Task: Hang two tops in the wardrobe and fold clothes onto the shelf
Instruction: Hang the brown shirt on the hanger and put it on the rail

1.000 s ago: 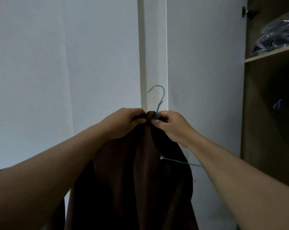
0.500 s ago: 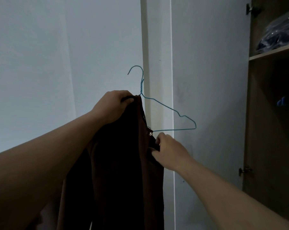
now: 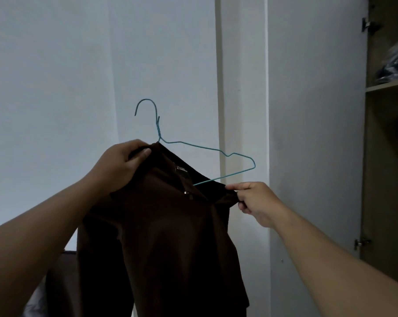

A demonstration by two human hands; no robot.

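Note:
A dark brown top [image 3: 161, 236] hangs in front of me, partly threaded onto a blue wire hanger [image 3: 207, 149]. The hanger's hook points up and left, and its right shoulder and bottom wire stick out bare from the neck opening. My left hand [image 3: 120, 165] pinches the top's neck edge at the base of the hook. My right hand [image 3: 255, 200] grips the other side of the collar and pulls it out to the right, just below the hanger's bare end. A small label shows inside the collar.
The open wardrobe [image 3: 387, 156] stands at the right edge, with a shelf [image 3: 386, 86] holding a dark bagged bundle [image 3: 396, 65]. Its white door [image 3: 316, 133] and a white wall fill the background. Something dark and a pale cloth lie at the lower left.
My right hand has moved right and pulled the collar open sideways, spreading the top wider. The hanger has tilted, with more of its right shoulder exposed. My left hand keeps its grip.

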